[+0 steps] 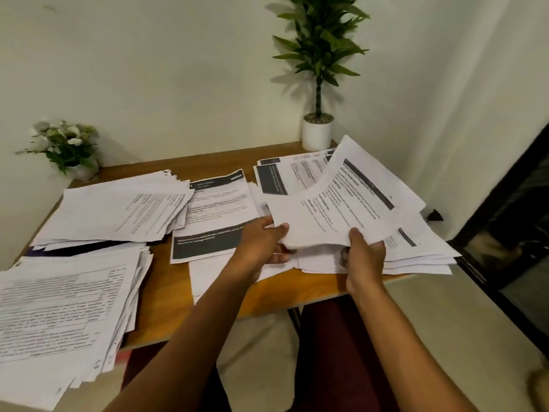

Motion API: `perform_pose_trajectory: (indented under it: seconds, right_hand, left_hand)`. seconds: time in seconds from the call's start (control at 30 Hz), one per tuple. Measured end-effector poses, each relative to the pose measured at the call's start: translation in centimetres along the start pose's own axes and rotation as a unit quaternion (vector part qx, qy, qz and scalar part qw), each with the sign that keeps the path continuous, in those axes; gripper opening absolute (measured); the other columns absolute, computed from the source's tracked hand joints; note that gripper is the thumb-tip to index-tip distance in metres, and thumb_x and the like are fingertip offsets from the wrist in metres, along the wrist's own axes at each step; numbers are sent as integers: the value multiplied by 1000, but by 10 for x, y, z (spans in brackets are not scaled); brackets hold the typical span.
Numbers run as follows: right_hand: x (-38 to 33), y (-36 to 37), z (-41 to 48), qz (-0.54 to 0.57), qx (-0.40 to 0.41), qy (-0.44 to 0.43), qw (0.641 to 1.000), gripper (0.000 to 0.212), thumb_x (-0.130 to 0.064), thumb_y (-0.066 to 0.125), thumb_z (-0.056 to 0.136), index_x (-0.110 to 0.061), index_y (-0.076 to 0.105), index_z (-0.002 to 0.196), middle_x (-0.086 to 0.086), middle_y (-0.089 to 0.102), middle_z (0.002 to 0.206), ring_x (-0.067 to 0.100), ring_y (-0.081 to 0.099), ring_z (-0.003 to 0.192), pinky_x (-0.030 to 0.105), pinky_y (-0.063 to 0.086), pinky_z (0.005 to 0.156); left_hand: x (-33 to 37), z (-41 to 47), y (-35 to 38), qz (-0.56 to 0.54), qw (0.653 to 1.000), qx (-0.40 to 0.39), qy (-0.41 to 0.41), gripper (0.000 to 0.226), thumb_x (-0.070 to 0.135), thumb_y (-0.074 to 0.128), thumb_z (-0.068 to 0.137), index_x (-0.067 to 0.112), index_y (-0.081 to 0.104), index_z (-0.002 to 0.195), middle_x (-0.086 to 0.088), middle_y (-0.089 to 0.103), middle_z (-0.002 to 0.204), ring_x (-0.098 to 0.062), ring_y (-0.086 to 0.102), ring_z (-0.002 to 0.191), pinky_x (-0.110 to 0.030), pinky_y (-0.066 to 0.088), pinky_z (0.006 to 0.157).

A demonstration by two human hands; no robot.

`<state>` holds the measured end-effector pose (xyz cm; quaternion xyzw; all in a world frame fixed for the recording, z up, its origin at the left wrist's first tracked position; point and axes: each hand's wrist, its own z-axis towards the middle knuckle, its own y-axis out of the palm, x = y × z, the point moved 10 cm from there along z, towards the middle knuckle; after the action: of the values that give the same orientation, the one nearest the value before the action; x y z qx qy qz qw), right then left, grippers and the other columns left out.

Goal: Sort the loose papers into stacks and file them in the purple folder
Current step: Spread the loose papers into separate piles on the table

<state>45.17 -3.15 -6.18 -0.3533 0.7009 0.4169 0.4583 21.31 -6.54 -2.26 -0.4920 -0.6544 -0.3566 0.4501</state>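
The left grip [264, 242] and right grip [364, 254] each pinch the near edge of a lifted sheaf [341, 200], thumbs on top and fingers beneath. They hold it above the loose pile [421, 254] at the near right edge of the bench [162, 292]. The sheaf looks light, limp and slick. It bows as it is held, so the sheets would likely slide apart unless both sides are supported.

A far-left stack [118, 206] and a near-left stack [65, 307] fill the left side, the nearer one overhanging the edge. A dark purple strip [77, 248] between them is probably the purple folder, mostly buried under the far-left stack. A potted plant [317, 135] stands at the far right corner and a flower pot [74, 168] at the far left.
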Motion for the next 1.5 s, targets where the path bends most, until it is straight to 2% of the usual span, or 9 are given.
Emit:
perform_pose_trajectory:
  seconds: [0.2, 0.27, 0.47, 0.6, 0.77, 0.93, 1.1, 1.23, 1.5]
  right_hand:
    - [16, -17, -8, 30, -7, 95, 995, 22, -31, 62, 97, -11, 55, 92, 2, 47, 63, 11, 35, 41, 22, 26, 38]
    - [21, -14, -15, 1, -23, 123, 992, 27, -35, 64, 96, -17, 51, 80, -3, 36, 53, 11, 30, 40, 21, 22, 41]
    - [17, 8, -29, -31, -55, 109, 992, 18, -35, 64, 97, -17, 64, 97, -6, 38, 48, 9, 33, 42, 22, 25, 44]
    - [-1, 36, -39, 2, -103, 43, 994, 17, -30, 59, 101, -30, 63, 117, -3, 37, 46, 8, 32, 37, 21, 27, 43]
    - [-23, 80, -56, -40, -169, -58, 983, 47, -28, 55, 103, -19, 53, 57, 4, 43, 46, 14, 39, 39, 21, 34, 44]
    - [-6, 147, -51, -207, -242, -103, 942, 28, -41, 60, 99, -19, 72, 87, -12, 68, 72, 5, 65, 72, 15, 47, 59]
    - [36, 204, -37, -373, -306, -120, 867, 43, -39, 67, 96, -22, 59, 134, -1, 61, 137, 21, 60, 123, 21, 50, 81]
    - [49, 220, -28, -426, -297, -137, 843, 57, -37, 71, 93, -22, 50, 144, 2, 54, 147, 24, 57, 129, 22, 51, 77]
    - [50, 224, -18, -364, -279, -59, 887, 63, -22, 75, 91, -22, 45, 147, 3, 54, 146, 26, 60, 122, 20, 54, 64]
  left_hand:
    - [7, 38, 33, 180, 980, 48, 66, 34, 23, 66, 98, 14, 64, 130, 2, 65, 131, -20, 66, 107, -17, 53, 63]
    - [9, 48, 41, 236, 967, 48, 87, 34, 25, 67, 97, 14, 65, 129, 1, 66, 130, -19, 69, 95, -23, 57, 71]
    - [2, 57, 45, 309, 946, 60, 80, 45, 24, 65, 97, 16, 56, 140, -4, 62, 135, -16, 67, 50, -23, 56, 52]
    - [3, 54, 45, 322, 937, 61, 121, 50, 36, 68, 95, 15, 57, 140, -3, 60, 142, -22, 67, 112, -23, 47, 84]
    - [8, 41, 32, 374, 912, 75, 151, 38, 44, 58, 98, 21, 70, 126, -2, 70, 126, -23, 68, 110, -32, 53, 88]
    - [18, 20, -53, 382, 881, 200, 195, 25, 31, 57, 98, 20, 79, 105, 5, 74, 101, -14, 68, 86, -21, 43, 62]
    - [1, -2, -143, 471, 793, 345, 173, 34, 35, 66, 91, 22, 66, 123, -6, 56, 131, -29, 49, 120, -45, 42, 94]
    - [-29, -5, -167, 476, 782, 375, 144, 50, 48, 71, 84, 20, 61, 124, -10, 51, 136, -35, 44, 128, -54, 36, 100]
    - [-33, -3, -172, 427, 804, 381, 161, 57, 51, 74, 82, 21, 58, 127, -7, 53, 136, -32, 46, 127, -52, 35, 101]
